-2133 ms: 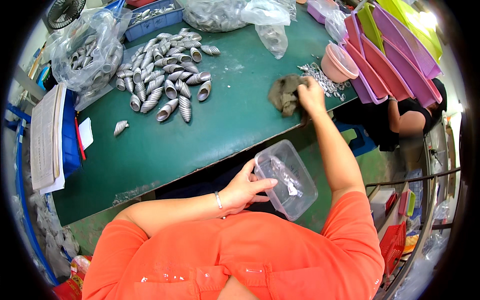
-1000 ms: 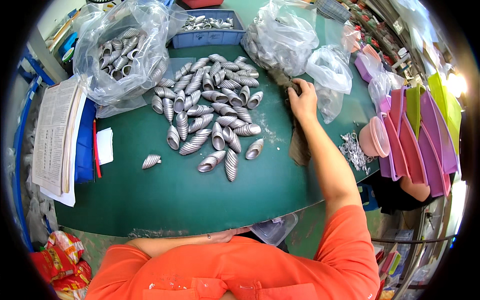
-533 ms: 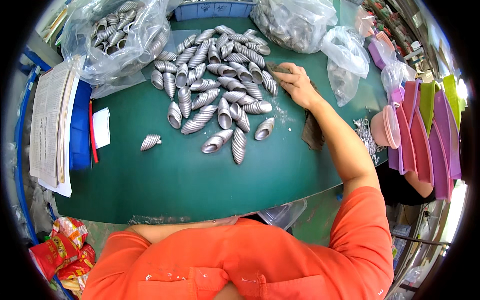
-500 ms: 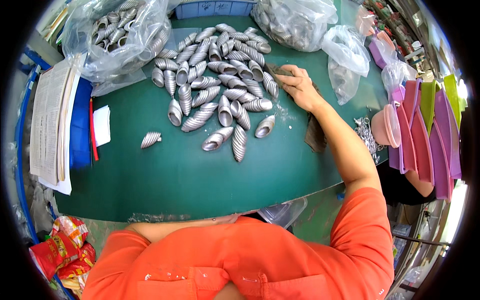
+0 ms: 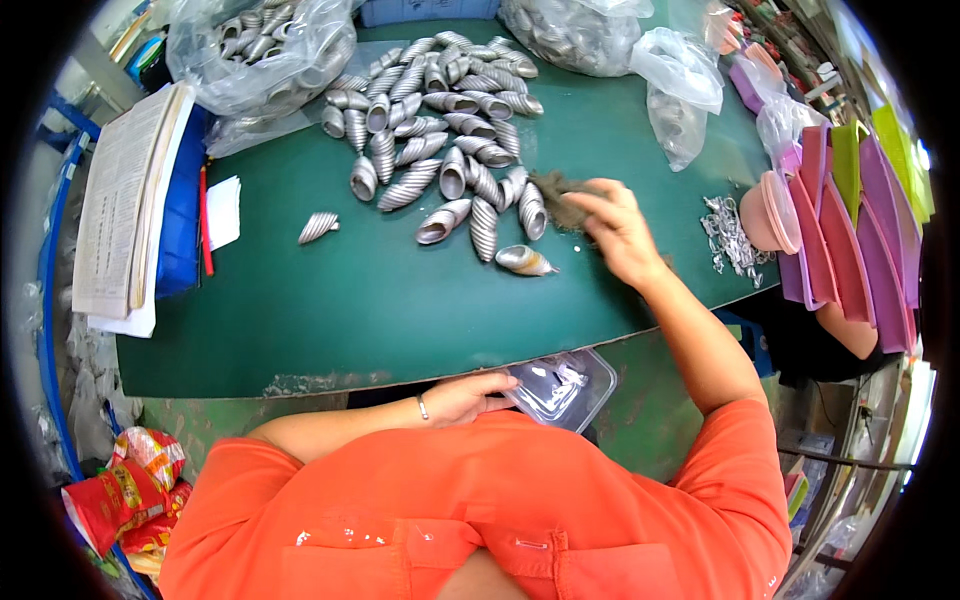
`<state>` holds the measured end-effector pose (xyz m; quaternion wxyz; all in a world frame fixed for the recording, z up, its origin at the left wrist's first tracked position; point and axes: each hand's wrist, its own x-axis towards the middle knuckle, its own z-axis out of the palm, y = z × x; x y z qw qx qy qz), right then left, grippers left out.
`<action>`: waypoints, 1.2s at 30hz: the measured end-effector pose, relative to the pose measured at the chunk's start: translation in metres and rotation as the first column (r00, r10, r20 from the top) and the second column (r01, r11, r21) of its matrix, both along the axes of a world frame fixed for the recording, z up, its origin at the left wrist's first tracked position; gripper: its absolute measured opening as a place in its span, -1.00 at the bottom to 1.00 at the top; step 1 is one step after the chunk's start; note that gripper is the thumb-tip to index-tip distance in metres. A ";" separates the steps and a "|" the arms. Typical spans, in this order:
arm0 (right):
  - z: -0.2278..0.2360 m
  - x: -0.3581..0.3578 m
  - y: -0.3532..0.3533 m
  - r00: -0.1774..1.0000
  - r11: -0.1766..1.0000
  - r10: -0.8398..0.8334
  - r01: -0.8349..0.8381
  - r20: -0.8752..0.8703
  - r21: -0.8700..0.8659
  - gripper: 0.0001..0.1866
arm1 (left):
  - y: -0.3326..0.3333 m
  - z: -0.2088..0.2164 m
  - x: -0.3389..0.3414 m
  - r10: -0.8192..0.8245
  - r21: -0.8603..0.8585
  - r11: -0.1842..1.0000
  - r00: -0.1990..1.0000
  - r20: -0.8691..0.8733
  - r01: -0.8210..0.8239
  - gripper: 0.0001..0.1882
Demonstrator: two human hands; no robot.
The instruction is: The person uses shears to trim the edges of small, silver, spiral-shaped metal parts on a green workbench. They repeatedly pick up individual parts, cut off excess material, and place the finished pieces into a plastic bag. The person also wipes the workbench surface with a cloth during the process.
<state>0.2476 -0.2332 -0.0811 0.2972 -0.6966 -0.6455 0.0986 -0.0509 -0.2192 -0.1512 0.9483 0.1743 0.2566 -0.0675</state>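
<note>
My right hand [image 5: 620, 232] is closed on a dark brown cloth [image 5: 560, 203], pressing it to the table beside the metal pieces. Silver, spirally ridged hollow metal tubes [image 5: 452, 172] with slanted open ends lie in a heap left of the cloth. One tube [image 5: 525, 261] with a yellowish end lies nearest the table edge, just below the cloth. Below the edge, my left hand [image 5: 472, 398] grips the rim of a clear plastic box [image 5: 566, 388] close to my body. A lone ridged tube [image 5: 319, 228] lies apart at the left.
Clear bags of tubes [image 5: 265, 75] stand at the back. A blue bin [image 5: 430, 12] is behind the heap. On the left is a stack of papers [image 5: 130, 200]; on the right, a pink tub [image 5: 768, 217], small metal links [image 5: 733, 238] and colored trays [image 5: 850, 220].
My right hand and the cloth have come nearer the front edge, pulling the closest tubes along. My left hand has come into view at the clear box. The whole view has shifted slightly.
</note>
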 end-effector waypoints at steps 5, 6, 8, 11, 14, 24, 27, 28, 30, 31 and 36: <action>0.026 -0.053 -0.037 0.934 0.933 0.351 -0.343 -0.064 0.105 -0.63 | 0.003 0.019 -0.024 0.150 -0.038 0.988 0.986 -0.073 -0.153 -0.71; 0.021 -0.066 -0.037 0.896 0.901 0.433 -0.426 -0.098 0.083 -0.64 | 0.004 0.020 -0.029 0.173 -0.061 0.982 0.982 -0.078 -0.178 -0.71; 0.017 -0.080 -0.035 0.882 0.882 0.468 -0.470 0.061 0.032 -0.65 | 0.007 0.020 -0.038 0.132 -0.072 0.987 0.986 -0.106 -0.140 -0.67; 0.004 -0.077 0.007 0.897 0.899 0.384 -0.418 0.221 0.133 -0.63 | 0.004 0.017 -0.046 0.151 0.054 0.988 0.982 -0.117 -0.146 -0.60; 0.001 -0.072 0.064 0.860 0.876 0.338 -0.436 0.384 0.206 -0.64 | 0.005 0.015 -0.046 0.134 0.038 0.991 0.984 -0.116 -0.131 -0.59; 0.047 0.032 0.130 0.999 0.924 0.032 -0.024 -0.015 0.382 -0.73 | 0.009 0.005 -0.051 0.153 -0.144 0.976 0.984 -0.096 -0.166 -0.81; 0.065 0.073 0.071 0.956 0.990 0.129 -0.109 -0.263 0.091 -0.75 | 0.009 0.008 -0.048 0.140 -0.175 0.972 0.985 -0.101 -0.156 -0.80; 0.061 0.083 0.054 0.933 0.961 0.272 -0.274 -0.236 0.028 -0.74 | 0.010 0.008 -0.047 0.136 -0.170 0.974 0.986 -0.101 -0.152 -0.79; 0.044 0.053 0.027 0.908 0.913 0.313 -0.368 -0.278 -0.176 -0.69 | 0.014 0.010 -0.049 0.083 -0.146 0.984 0.991 -0.106 -0.098 -0.64; 0.027 0.031 0.015 0.956 0.947 0.288 -0.293 -0.059 -0.133 -0.66 | 0.015 0.011 -0.050 0.052 -0.136 0.988 0.993 -0.110 -0.067 -0.56; 0.002 -0.025 0.045 0.962 0.969 0.223 -0.237 0.157 0.075 -0.60 | 0.021 0.014 -0.053 0.006 -0.104 0.994 0.996 -0.093 -0.016 -0.50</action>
